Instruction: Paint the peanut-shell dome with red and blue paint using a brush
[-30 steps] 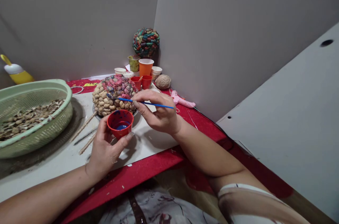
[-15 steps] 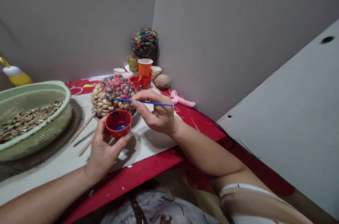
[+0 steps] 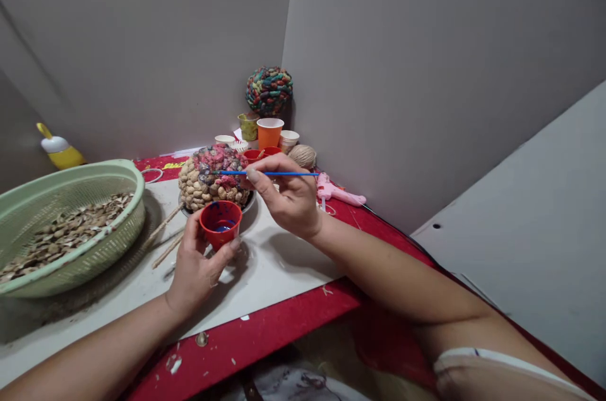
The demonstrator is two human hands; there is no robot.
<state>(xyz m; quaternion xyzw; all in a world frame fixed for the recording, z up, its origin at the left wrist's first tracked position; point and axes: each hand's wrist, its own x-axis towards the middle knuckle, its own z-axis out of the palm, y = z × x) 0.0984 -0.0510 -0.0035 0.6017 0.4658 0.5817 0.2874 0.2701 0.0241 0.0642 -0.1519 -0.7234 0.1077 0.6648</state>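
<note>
My left hand is wrapped round a red cup with dark blue paint in the bottom and smears on its inner wall. Between thumb and fingers, my right hand pinches a blue-handled paintbrush, held nearly level. The brush tip is at the upper front of a ball covered in peanut shells. Pink, grey and dark paint covers the ball's top and right side, while its left and lower shells are plain tan. Under the ball shows the rim of a dish.
At left stands a green basket of shells. Behind the ball are an orange cup, a twine ball and a multicoloured ball. A pink glue gun lies at right. Twine-wrapped sticks lie near my left hand.
The whole view has shifted, so things sit lower and further right. The brush tip has moved slightly up and right across the ball. Both hands keep their hold.
</note>
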